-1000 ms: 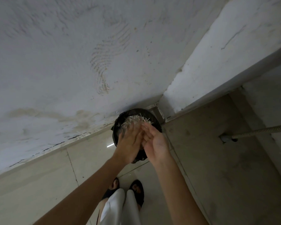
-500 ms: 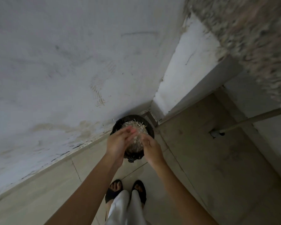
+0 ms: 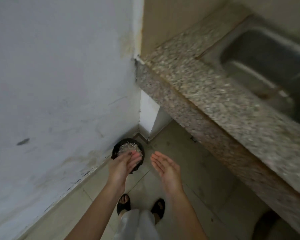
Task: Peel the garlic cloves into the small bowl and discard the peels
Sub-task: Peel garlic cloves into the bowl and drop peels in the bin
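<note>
Both grips: L (image 3: 123,164), R (image 3: 164,166), fingers straight, apart.

A: Left side: white plastered wall (image 3: 59,84), scuffed. One dark smear (image 3: 22,141) low on it, yellowish stains (image 3: 92,159) near its foot.
B: Noted. Right side?
A: Speckled granite counter (image 3: 215,104) running into the corner, with a steel sink (image 3: 267,58) set into it. Both blurred. A white support (image 3: 148,116) stands under the counter's end, against the wall.
B: Floor?
A: Pale tiles (image 3: 206,179). Black sandals (image 3: 123,207) side by side on them, light trousers (image 3: 137,224) above.
</note>
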